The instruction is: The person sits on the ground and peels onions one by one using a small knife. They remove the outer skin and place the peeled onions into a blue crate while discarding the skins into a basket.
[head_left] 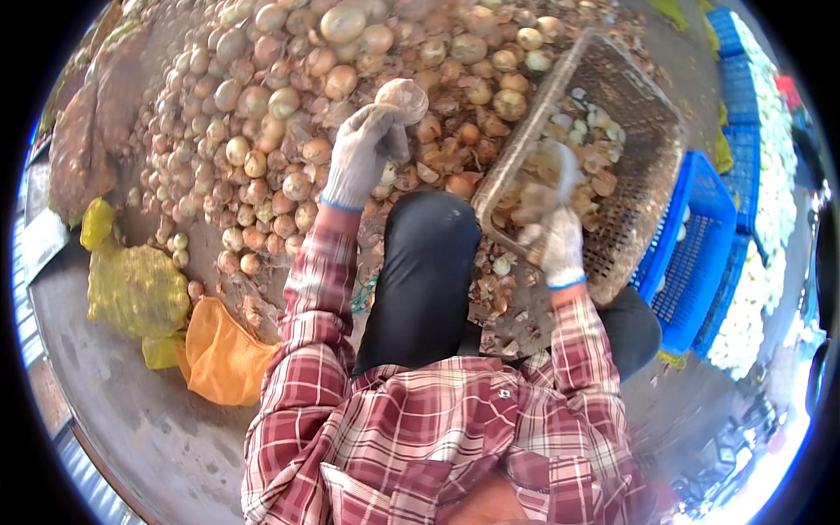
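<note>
Fingers first: your left fingers (378, 121) are pinching narrowly around one pale onion (404, 98), up at 12 o'clock, in front of the pile. Your left hand (360, 150), at 11, is gripping it from below and behind, so most of its skin is facing outward; probably that grip is keeping the surface exposed and the fingers clear.

Your right hand (562, 248), at 3 o'clock, is hanging over the near edge of the brown crate (654, 166). It's blurring, so you can't tell how tightly those fingers are closing. A curved pale thing (568, 171) is showing just past them; it may be a blade or a strip of skin, too smeared to say. Both hands are wearing pale gloves with blue cuffs, likely for grip and protection.

The crate is sitting at 2 o'clock, right under that hand, probably for short reach. It's holding loose skins (604, 182) and pale pieces. The onion pile (289, 105) is spreading from 10 to 12, beyond your knee (429, 271), and is likely lying there for easy reach by the left hand.

At 3, a blue basket (700, 280) is standing just beyond the crate, near your other leg. More blue crates (739, 87) are lining up at 2, heaped with pale round things (779, 166). A yellow net sack (136, 293) is lying at 9, an orange one (227, 354) at 8, seemingly out of your arms' way.
</note>
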Motion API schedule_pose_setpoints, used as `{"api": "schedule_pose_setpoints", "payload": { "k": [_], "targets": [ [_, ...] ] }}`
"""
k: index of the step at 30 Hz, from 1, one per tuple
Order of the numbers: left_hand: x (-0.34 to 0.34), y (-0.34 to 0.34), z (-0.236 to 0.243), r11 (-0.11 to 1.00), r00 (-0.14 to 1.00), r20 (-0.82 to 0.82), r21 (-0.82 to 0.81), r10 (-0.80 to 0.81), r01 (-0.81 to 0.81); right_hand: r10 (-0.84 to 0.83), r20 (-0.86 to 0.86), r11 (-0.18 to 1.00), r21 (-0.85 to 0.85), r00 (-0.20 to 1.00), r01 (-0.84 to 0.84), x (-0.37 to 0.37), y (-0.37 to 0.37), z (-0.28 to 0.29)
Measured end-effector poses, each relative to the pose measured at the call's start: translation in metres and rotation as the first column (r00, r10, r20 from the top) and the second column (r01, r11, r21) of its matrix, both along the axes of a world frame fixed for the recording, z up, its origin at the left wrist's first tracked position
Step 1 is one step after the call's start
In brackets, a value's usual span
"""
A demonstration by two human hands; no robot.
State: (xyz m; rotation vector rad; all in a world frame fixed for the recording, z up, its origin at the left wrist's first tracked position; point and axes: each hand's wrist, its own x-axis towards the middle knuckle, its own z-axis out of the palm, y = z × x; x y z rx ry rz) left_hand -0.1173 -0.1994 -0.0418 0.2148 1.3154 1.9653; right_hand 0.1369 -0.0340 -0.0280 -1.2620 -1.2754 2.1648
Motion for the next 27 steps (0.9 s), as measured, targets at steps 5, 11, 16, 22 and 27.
{"api": "schedule_pose_setpoints", "payload": {
  "k": [5, 11, 16, 22, 27],
  "targets": [
    [0.077, -0.003, 0.089, 0.916, 0.959, 0.036, 0.309, -0.282, 0.257, 0.208, -0.51, 0.884, -0.268, 0.835, -0.384, -0.025, -0.026, 0.032],
    [0.165, 0.009, 0.099, 0.967, 0.969, -0.202, 0.184, -0.141, 0.179, 0.091, -0.49, 0.989, -0.058, 0.867, -0.137, 0.021, -0.039, 0.085],
    [0.191, 0.017, 0.101, 0.933, 0.961, -0.123, 0.235, -0.249, 0.272, 0.164, -0.124, 0.849, 0.522, 0.979, -0.077, 0.062, -0.049, 0.118],
    [0.206, 0.017, 0.099, 0.911, 0.978, -0.067, 0.355, -0.199, 0.209, 0.109, 0.268, 0.03, 0.962, 0.957, -0.272, 0.118, -0.055, 0.149],
    [0.221, 0.021, 0.124, 0.962, 0.989, -0.114, 0.245, -0.094, 0.12, 0.109, 0.42, -0.116, 0.906, 0.901, -0.408, 0.133, -0.057, 0.153]
  ]
}}
